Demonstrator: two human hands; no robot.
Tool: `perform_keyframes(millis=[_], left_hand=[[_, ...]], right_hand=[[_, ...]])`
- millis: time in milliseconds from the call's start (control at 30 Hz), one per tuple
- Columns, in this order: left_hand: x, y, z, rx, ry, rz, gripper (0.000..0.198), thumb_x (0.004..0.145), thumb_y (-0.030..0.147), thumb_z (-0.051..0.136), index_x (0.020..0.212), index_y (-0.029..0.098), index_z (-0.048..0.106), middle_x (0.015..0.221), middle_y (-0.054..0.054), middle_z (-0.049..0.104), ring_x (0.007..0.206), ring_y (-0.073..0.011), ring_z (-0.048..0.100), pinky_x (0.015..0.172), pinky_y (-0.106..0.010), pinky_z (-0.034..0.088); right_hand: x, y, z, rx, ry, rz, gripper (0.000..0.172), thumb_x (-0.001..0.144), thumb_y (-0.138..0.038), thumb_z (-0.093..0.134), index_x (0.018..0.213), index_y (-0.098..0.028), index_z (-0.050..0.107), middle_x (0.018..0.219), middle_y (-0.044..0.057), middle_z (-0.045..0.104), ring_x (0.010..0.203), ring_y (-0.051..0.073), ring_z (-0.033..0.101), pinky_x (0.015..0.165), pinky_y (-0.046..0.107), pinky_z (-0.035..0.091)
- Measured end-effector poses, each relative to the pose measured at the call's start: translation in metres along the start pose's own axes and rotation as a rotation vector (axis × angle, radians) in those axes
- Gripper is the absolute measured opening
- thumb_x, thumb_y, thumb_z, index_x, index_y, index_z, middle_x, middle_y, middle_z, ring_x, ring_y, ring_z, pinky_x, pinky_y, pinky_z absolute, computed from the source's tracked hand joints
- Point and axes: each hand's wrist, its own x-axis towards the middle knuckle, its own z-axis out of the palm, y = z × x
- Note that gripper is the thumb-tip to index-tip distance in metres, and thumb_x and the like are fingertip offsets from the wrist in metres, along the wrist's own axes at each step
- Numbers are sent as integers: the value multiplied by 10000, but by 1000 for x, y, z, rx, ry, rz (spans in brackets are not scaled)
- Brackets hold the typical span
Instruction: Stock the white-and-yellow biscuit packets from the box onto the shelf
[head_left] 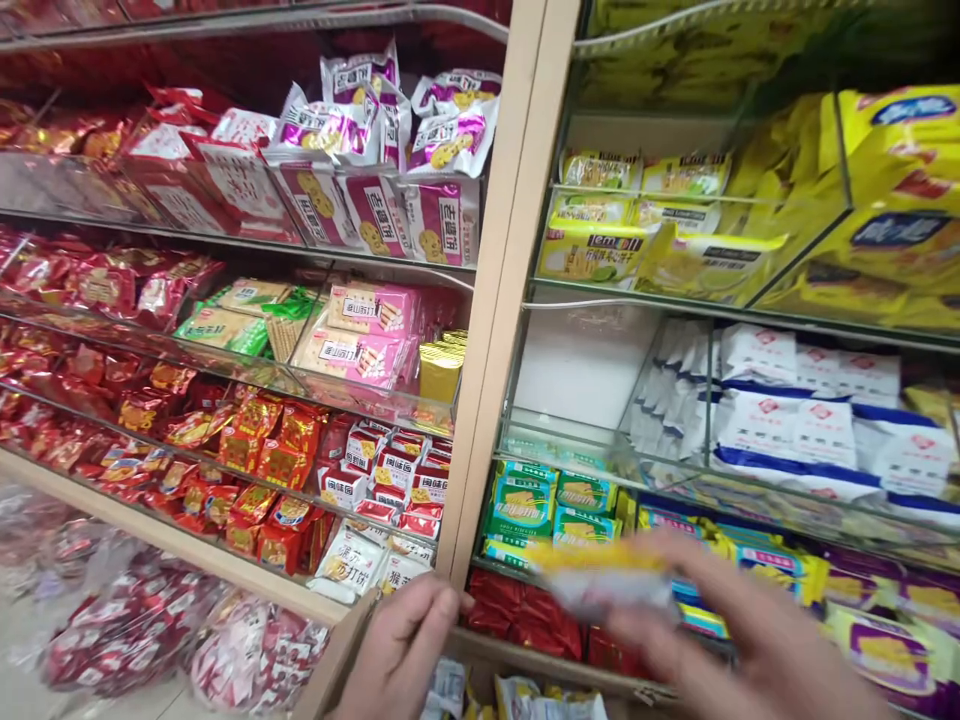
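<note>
My right hand (757, 640) reaches in from the lower right, blurred by motion, with a small yellow and white snack packet (607, 580) in its fingers, held in front of the lowest glass shelf of the right-hand rack. My left hand (401, 655) is at the bottom centre, fingers curled over the edge of a cardboard box (341, 650) below the wooden upright (491, 300). Red packets (525, 612) lie just behind the two hands.
Two racks of glass shelves hold packaged snacks: pink and white biscuit packs (375, 210), red packets (247, 450) and green packs (525, 505) left and centre, yellow boxes (892, 200) and white-blue packs (795, 420) right. Clear bags of red sweets (127, 625) lie at lower left.
</note>
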Motion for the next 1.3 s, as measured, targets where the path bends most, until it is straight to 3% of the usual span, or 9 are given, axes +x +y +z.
perform_keyframes(millis=[133,200,367,533,633,767,933,1100,1300], left_hand=[[9,-34,-16,126,9,-79,307,803,422,408,614,210,524,566,32,476,579,-149,454,555,-232,344],[11,-51,-16,143,25,-124,334,808,445,383,590,205,468,544,38,418,577,-147,430,553,-233,329],[9,-76,-11,258,-80,-102,371,842,455,293,595,198,395,580,30,414,605,-138,445,588,-240,325],[5,-79,-13,359,-117,-55,376,855,438,263,597,197,390,609,13,483,623,-133,490,599,-244,342],[6,-79,-13,397,-172,-21,365,863,419,256,601,195,377,625,12,494,627,-121,498,603,-242,343],[5,-77,-12,418,-194,-27,357,870,408,255,609,190,365,640,21,496,644,-108,499,627,-239,344],[3,-76,-11,432,-204,-22,359,874,406,260,614,188,375,643,29,489,646,-99,495,637,-241,341],[3,-77,-11,406,-201,-2,341,877,391,272,616,192,366,642,29,482,639,-95,487,615,-234,337],[3,-76,-10,424,-201,5,346,875,390,265,600,193,339,633,21,472,627,-102,482,598,-239,336]], right_hand=[[97,-16,-32,-235,302,-175,264,619,-404,638,769,-187,634,638,0,623,544,144,538,475,239,375],[145,-3,-24,-240,268,-152,253,552,-336,700,686,-135,623,569,-11,596,499,110,506,457,221,357],[212,37,18,-220,22,291,272,455,-203,773,608,-115,566,477,-27,556,405,72,479,388,187,384],[222,46,35,-260,-94,414,256,561,-124,709,761,-113,549,661,41,642,450,114,565,400,221,479],[222,49,35,-328,-156,482,139,635,-181,664,617,-102,551,614,98,641,451,146,578,397,245,482],[218,51,35,-332,-239,514,267,679,-337,634,553,-131,522,642,99,656,466,145,587,408,244,484],[216,48,33,-448,-263,474,421,638,-560,578,554,-149,533,648,99,662,496,170,593,439,270,470],[220,40,35,-736,-237,242,553,687,-661,405,488,-166,551,563,102,635,557,196,590,579,299,451],[219,40,37,-641,-361,325,562,729,-639,351,579,-152,588,559,85,642,442,155,547,519,275,444]])
